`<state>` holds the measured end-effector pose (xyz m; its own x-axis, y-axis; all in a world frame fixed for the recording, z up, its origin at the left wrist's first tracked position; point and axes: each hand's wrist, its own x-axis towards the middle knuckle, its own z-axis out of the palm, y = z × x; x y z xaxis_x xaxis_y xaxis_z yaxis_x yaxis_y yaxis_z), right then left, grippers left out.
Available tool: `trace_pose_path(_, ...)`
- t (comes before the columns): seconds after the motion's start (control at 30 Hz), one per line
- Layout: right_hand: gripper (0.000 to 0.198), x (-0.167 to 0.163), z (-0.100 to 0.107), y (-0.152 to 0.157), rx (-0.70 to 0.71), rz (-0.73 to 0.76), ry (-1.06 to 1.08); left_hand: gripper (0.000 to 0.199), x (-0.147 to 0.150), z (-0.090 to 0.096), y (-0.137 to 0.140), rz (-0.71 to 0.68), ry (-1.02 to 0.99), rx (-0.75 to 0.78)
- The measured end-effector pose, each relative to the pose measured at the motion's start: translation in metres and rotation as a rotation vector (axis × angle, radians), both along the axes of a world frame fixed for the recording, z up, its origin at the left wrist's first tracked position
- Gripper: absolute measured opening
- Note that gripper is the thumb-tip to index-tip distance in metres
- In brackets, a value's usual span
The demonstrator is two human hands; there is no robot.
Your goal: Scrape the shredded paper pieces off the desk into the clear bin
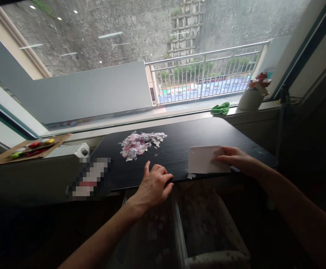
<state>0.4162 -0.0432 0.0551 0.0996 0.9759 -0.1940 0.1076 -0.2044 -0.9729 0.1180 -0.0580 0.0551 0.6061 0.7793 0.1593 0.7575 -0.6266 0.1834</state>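
A white card (205, 160) lies flat near the front edge of the dark worktop (180, 134), and the right hand (237, 158) rests on its right side, fingers laid flat over the surface and pressing it down; the grip is not closed round it, more a flat press than a pinch. The card looks thin, light and fairly stiff, likely to slide easily on the smooth worktop, so it would best be taken by its free edge near the worktop's lip, thumb under and fingers over. The left hand (154, 183) sits at the front edge of the worktop, fingers curled loosely and holding nothing. Further back lies a heap of small paper scraps (140, 144), pink and white, loose and light enough to scatter at a touch; a stray scrap (191, 176) lies by the card's corner. Below the worktop's edge stands a clear bin (180, 231) with what look like more scraps in it, though that is dim. On the sill sit a green cloth (221, 108) and a white pot (251, 99).
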Motion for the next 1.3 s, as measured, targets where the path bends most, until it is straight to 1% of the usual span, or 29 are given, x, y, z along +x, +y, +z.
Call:
trace_pose_path(0.2, 0.017, 0.005, 0.000, -0.002, -0.009, -0.072, 0.004, 0.018, 0.015, -0.001, -0.005, -0.060, 0.016, -0.004)
trace_pose_path(0.33, 0.016, 0.004, -0.001, -0.004, -0.032, -0.023, -0.011, 0.018, 0.022, -0.003, -0.006, -0.076, 0.010, 0.004)
trace_pose_path(0.53, 0.017, -0.001, -0.002, -0.007, -0.025, 0.007, -0.008, 0.019, 0.028, -0.005, -0.006, -0.087, 0.010, 0.006)
trace_pose_path(0.77, 0.021, -0.003, 0.002, -0.015, -0.017, 0.051, 0.033, 0.019, 0.029, -0.002, -0.012, -0.129, -0.001, -0.011)
trace_pose_path(0.9, 0.020, -0.001, 0.004, -0.015, -0.004, 0.046, 0.009, 0.020, 0.019, -0.001, -0.013, -0.123, -0.022, -0.001)
trace_pose_path(1.0, 0.020, -0.007, 0.000, -0.005, 0.073, -0.039, 0.006, 0.021, 0.001, -0.004, -0.009, -0.059, -0.040, 0.005)
trace_pose_path(1.1, 0.019, -0.024, -0.005, 0.014, 0.162, -0.067, 0.037, 0.022, -0.027, -0.008, 0.000, 0.077, -0.050, -0.002)
trace_pose_path(1.2, 0.017, -0.051, -0.006, 0.038, 0.172, -0.085, 0.030, 0.020, -0.056, -0.011, 0.011, 0.237, -0.091, 0.014)
trace_pose_path(1.3, 0.015, -0.077, -0.008, 0.064, 0.180, -0.136, -0.039, 0.017, -0.079, -0.014, 0.021, 0.372, -0.163, 0.041)
